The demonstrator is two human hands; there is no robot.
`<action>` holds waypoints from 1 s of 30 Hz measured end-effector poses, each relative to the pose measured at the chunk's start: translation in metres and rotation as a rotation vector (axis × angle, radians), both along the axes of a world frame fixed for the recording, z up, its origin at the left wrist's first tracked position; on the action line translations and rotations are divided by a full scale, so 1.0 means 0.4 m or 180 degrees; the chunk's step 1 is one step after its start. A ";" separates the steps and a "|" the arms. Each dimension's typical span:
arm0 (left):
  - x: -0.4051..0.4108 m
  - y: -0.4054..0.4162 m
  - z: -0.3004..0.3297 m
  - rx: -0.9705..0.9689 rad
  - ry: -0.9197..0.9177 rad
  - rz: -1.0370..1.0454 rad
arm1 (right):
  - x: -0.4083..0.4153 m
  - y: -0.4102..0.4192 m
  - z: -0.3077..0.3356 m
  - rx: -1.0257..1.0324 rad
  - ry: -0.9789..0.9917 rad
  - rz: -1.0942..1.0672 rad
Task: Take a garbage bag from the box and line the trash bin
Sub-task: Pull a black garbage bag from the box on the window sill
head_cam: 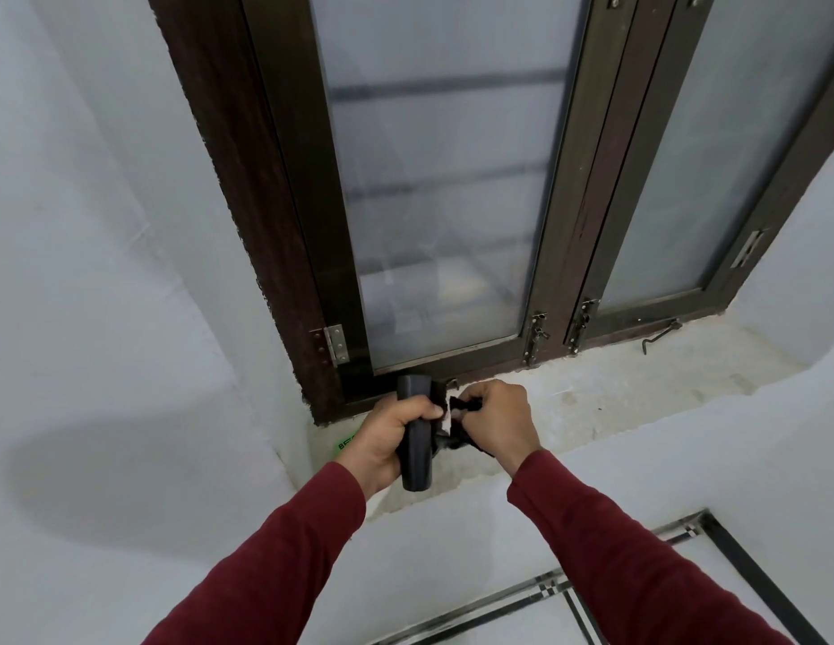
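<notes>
A black roll of garbage bags (416,451) is held upright over the window sill, with my left hand (387,439) wrapped around its middle. My right hand (496,423) pinches the loose black bag end (461,405) that comes off the roll's right side, a strip of it hanging below my fingers. A scrap of green packaging with lettering (346,443) peeks out behind my left hand on the sill. The trash bin is not in view.
The concrete window sill (615,393) runs to the right under a dark-framed window (433,179) with frosted panes and metal latches (536,337). A loose hook (659,335) lies on the sill. White walls flank both sides; tiled floor (685,593) shows at bottom right.
</notes>
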State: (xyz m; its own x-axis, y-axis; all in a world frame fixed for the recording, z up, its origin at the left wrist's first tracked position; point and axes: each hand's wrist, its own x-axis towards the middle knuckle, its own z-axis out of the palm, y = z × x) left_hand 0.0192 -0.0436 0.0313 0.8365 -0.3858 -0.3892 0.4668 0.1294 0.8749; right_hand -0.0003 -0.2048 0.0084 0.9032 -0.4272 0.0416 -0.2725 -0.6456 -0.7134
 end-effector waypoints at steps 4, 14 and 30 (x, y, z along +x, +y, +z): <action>0.021 0.009 0.018 -0.0069 0.0093 0.0219 | -0.014 -0.036 -0.017 0.0146 0.0121 0.0104; 0.072 0.014 0.054 -0.0261 0.0261 0.0476 | -0.019 -0.076 -0.024 0.0778 0.0284 0.0164; 0.072 0.038 -0.007 0.0404 -0.0098 0.0691 | 0.061 -0.103 -0.045 -0.1031 0.0543 0.0272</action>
